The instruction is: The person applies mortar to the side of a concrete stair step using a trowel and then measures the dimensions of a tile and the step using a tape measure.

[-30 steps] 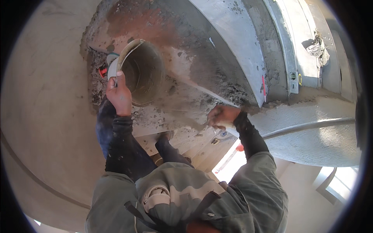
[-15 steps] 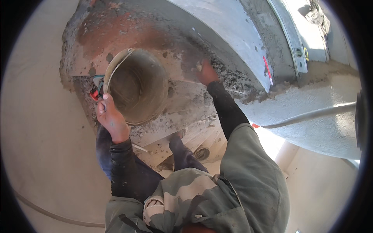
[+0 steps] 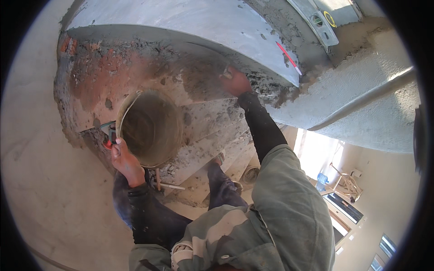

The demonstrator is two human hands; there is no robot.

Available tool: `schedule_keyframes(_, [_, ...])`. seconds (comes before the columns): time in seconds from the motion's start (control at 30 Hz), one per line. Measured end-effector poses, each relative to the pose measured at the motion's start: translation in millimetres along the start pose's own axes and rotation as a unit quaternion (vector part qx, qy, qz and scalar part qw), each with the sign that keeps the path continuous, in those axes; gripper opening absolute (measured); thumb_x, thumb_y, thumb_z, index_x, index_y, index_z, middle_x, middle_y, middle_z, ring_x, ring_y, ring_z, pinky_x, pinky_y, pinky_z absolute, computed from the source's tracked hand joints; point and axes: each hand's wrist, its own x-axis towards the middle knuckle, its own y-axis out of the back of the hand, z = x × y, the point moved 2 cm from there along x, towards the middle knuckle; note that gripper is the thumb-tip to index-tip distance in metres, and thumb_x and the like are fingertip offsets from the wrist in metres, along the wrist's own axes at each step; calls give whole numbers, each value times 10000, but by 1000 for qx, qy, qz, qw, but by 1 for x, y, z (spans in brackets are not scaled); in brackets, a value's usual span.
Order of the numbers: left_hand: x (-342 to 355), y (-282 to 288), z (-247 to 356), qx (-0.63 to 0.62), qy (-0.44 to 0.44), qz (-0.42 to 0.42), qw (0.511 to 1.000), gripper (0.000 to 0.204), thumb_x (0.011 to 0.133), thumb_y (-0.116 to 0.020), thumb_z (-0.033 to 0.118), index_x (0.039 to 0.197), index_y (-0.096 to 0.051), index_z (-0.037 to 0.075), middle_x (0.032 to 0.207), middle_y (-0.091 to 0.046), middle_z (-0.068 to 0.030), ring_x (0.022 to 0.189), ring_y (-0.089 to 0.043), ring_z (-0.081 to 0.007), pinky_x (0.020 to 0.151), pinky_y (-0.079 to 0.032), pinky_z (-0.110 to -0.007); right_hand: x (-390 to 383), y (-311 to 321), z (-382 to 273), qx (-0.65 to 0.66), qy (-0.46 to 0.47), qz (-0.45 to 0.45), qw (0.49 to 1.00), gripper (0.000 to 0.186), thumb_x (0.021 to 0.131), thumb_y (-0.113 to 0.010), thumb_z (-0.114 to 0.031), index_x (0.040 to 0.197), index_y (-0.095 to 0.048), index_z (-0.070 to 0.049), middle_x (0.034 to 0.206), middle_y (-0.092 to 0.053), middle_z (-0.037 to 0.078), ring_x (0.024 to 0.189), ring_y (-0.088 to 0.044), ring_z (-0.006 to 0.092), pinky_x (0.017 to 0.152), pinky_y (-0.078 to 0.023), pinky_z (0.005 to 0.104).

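My left hand (image 3: 127, 163) is closed on the near-left rim of a dirty, pale bucket (image 3: 177, 147), where its thin handle runs. The bucket tilts with its mouth toward me, and I make out no clear contents in its dark inside. My right hand (image 3: 236, 81) is closed beside the curved edge of a grey stair tread (image 3: 190, 20), low over the rough riser. A small pale end shows at its fingers; the rest of what it holds is hidden and blurred. Around them is rough, wet-looking mortar (image 3: 149, 67) with a reddish patch.
A red-and-white pen (image 3: 289, 58) lies on the grey tread, and a spirit level (image 3: 318, 25) lies beyond. Beside the bucket is a red-handled tool (image 3: 107, 135). Steps drop away under my feet. A water bottle (image 3: 322, 180) and wooden stand (image 3: 347, 183) are far below right.
The view has turned, so the pen and level sit further left and higher, and more of the room shows at right. Both hands stay closed; the bucket appears lower in the picture.
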Motion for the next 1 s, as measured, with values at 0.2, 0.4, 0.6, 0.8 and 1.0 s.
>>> schedule_keyframes(0.2, [-13,-16,-7,-31,-12,-6,999,417,1019,-597,287,689,-400,127,686,-321,98,652,-278,-34,587,-227,-243,-92,43,101,-19,-61,32,997,445,842,-720,-367,1106,-586,-35,909,-684,269,896,-659,471,758,-522,525])
schedule_keyframes(0.4, [-60,-18,0,33,-59,-81,994,425,1019,-592,292,681,-401,118,670,-347,94,637,-285,-29,563,-240,-238,-265,90,72,92,-98,-110,985,408,822,-709,-284,1123,-585,-38,924,-679,277,925,-649,466,798,-513,511])
schedule_keyframes(0.6, [-160,-48,50,129,-140,-153,970,453,987,-640,291,675,-416,50,648,-346,58,654,-320,-58,557,-291,-260,-315,95,-19,99,33,-138,985,347,810,-668,-189,1094,-574,-13,974,-644,255,873,-649,449,773,-528,501])
schedule_keyframes(0.8, [-212,-68,77,130,-168,-203,956,468,957,-680,319,692,-439,18,641,-324,2,648,-314,-70,526,-292,-285,-353,95,-91,-6,201,-170,965,176,874,-545,-76,1005,-579,36,934,-610,244,754,-683,387,633,-563,463])
schedule_keyframes(1.0, [-259,-46,80,221,-231,-177,931,448,925,-708,325,700,-490,5,614,-416,-102,580,-356,-176,535,-361,-336,-338,122,-48,-75,168,-142,973,195,874,-547,-83,1012,-595,45,945,-626,239,728,-689,375,633,-568,437])
